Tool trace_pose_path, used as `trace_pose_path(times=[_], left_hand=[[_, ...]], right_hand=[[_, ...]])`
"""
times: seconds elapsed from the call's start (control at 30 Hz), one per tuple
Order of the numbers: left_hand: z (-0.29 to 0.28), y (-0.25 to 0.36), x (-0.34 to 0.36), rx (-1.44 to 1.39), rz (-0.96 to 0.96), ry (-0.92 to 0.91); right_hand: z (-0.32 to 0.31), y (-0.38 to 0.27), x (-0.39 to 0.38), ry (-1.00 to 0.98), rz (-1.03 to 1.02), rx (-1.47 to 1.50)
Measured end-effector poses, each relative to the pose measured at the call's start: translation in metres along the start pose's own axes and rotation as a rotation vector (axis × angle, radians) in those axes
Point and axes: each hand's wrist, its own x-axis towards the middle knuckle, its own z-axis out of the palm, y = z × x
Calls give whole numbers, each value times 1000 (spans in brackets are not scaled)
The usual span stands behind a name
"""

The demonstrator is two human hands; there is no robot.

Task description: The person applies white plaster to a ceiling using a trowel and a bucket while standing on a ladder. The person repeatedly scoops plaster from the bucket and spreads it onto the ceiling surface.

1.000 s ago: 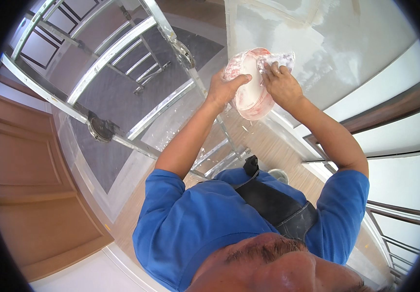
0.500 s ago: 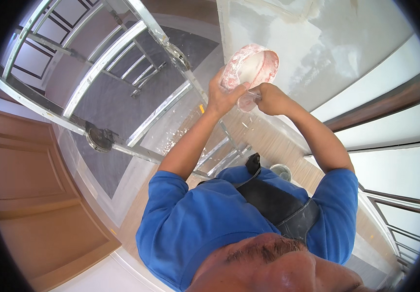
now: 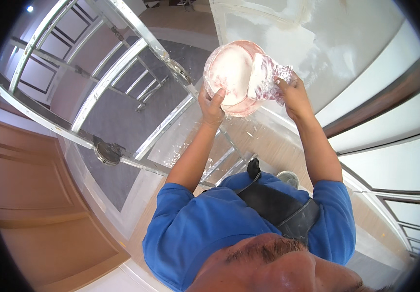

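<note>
My left hand [image 3: 213, 106] grips the near left rim of a round tub [image 3: 247, 108], its thumb over the edge. White paste [image 3: 229, 68] fills the tub's inside, and reddish-pink smears mark its wall. In my right hand [image 3: 293, 93] is a scraper [image 3: 267, 78] coated with white and pinkish-purple paste. Its left edge lies over the paste, at the right side of the tub. My fingers and the smears hide the scraper's handle.
An aluminium ladder [image 3: 107, 82] stands close on the left. A patched grey-white wall panel [image 3: 307, 29] rises ahead. White wall with brown trim [image 3: 380, 104] runs along the right. A brown panelled door [image 3: 29, 190] is at lower left. White flecks [image 3: 183, 151] litter the floor.
The tub has tipped so its inside now faces me, and it has shifted slightly left. My right hand has moved right and up, bringing the scraper from below the tub to its right side.
</note>
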Motion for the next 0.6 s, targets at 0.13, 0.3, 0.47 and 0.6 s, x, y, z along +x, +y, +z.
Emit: trace_pose_path(times=[0.13,0.3,0.47,0.6], left_hand=[[17,4,-9,183,141,34],[28,11,-24,197,149,-35],[32,21,-27,122,159,-85],[27,37,-28,162,153,-112]], right_hand=[[10,21,-1,142,-55,-186],[18,33,5,196,-39,-172],[29,28,-5,183,-10,-96],[34,16,-15,106,-77,-221]])
